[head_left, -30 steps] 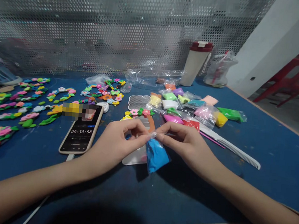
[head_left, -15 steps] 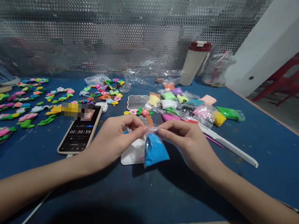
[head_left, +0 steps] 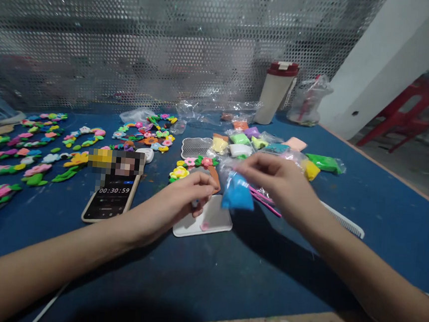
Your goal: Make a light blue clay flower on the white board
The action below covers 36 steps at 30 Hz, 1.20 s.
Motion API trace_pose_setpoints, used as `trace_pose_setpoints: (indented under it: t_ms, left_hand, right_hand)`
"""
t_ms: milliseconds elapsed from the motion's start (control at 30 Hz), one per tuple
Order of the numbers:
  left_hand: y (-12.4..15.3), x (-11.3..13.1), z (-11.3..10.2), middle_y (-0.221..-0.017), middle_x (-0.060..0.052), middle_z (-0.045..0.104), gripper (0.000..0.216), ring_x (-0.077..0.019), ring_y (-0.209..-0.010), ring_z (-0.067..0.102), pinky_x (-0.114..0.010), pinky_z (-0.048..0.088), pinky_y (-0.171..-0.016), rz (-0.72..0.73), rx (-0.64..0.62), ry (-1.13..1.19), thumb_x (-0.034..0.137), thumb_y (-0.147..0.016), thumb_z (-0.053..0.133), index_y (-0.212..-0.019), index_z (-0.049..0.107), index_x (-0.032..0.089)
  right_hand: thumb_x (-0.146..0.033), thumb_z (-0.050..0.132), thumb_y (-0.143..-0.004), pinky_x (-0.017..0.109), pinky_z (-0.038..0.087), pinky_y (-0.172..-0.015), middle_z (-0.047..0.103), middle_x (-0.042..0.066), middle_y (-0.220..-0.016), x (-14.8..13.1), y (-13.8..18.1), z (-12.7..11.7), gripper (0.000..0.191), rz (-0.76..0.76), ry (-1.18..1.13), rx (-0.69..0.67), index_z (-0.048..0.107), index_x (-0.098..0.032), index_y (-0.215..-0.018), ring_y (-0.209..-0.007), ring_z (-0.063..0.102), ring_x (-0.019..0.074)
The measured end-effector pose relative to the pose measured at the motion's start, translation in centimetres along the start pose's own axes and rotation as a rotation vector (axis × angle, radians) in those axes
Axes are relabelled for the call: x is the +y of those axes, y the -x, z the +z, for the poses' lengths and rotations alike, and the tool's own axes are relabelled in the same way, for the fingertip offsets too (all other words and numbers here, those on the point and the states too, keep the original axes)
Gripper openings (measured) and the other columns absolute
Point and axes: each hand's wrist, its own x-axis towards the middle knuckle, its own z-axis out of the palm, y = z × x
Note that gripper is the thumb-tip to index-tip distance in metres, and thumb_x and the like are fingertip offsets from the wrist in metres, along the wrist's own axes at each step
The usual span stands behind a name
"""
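My right hand (head_left: pixel 276 179) pinches the top of a small clear bag of blue clay (head_left: pixel 239 192), which hangs tilted over the right part of a white board (head_left: pixel 216 221). My left hand (head_left: pixel 187 196) hovers over the board's left part, fingers curled together; a bluish speck shows by the fingertips, too small to name. On the board lies a small pink piece (head_left: pixel 204 226). Just behind is a frame decorated with clay flowers (head_left: pixel 207 162), partly covered by my left fingers. Pink sticks (head_left: pixel 265 201) lie beneath my right hand.
Several bags of coloured clay (head_left: pixel 240 150) lie behind my right hand, near a white comb (head_left: pixel 344 222). To the left are a phone (head_left: pixel 116 192) showing a timer and many clay flower pieces (head_left: pixel 37 169). A tumbler (head_left: pixel 276 96) stands at the back.
My hands have parted. The right one has moved the bag of blue clay up and to the right, out of my left fingers, uncovering more of the white board.
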Motion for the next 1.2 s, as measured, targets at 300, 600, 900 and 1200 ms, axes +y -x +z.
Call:
trace_pose_setpoints:
  t_ms: [300,600,900,1200]
  left_hand:
    - [0.4,-0.5,-0.4,-0.143,-0.005,0.043,0.058,-0.0224,-0.126,0.047,-0.034,0.031,-0.107,0.040,-0.191,0.331,0.004,-0.075,0.062,-0.126,0.052,0.028]
    - [1.2,0.2,-0.1,-0.151,-0.003,0.033,0.089,-0.0263,-0.135,0.035,-0.037,0.041,-0.102,-0.029,-0.153,0.446,-0.005,-0.072,0.059,-0.144,0.026,0.035]
    - [1.2,0.5,-0.3,-0.151,-0.003,0.030,0.081,-0.0225,-0.134,0.036,-0.030,0.042,-0.100,-0.072,-0.191,0.378,0.000,-0.067,0.065,-0.137,0.035,0.030]
    - [0.7,0.2,-0.3,-0.077,0.004,0.059,0.018,-0.0116,-0.071,0.056,-0.021,0.041,-0.062,0.310,0.101,-0.735,0.035,-0.081,0.065,-0.090,0.059,0.020]
  right_hand:
    - [-0.024,0.071,-0.071,0.052,0.027,-0.101,0.048,0.018,-0.125,2.5,-2.2,-4.1,0.045,-0.117,0.503,0.570,0.059,-0.017,-0.113,-0.125,0.035,0.0375]
    - [-0.015,0.060,-0.086,0.040,0.045,-0.092,0.058,0.012,-0.118,0.0,2.4,3.2,0.030,-0.671,0.390,-0.138,0.061,-0.019,-0.115,-0.111,0.052,0.0225]
    - [-0.010,0.056,-0.088,0.031,0.044,-0.087,0.064,0.003,-0.098,-0.1,3.2,3.5,0.013,-0.562,0.093,-0.169,0.060,-0.019,-0.096,-0.096,0.056,0.0147]
    - [-0.020,0.052,-0.091,0.020,0.039,-0.065,0.055,-0.005,-0.076,0.2,3.7,4.3,0.010,-0.219,-0.055,-0.104,0.052,-0.021,-0.081,-0.071,0.050,0.0082]
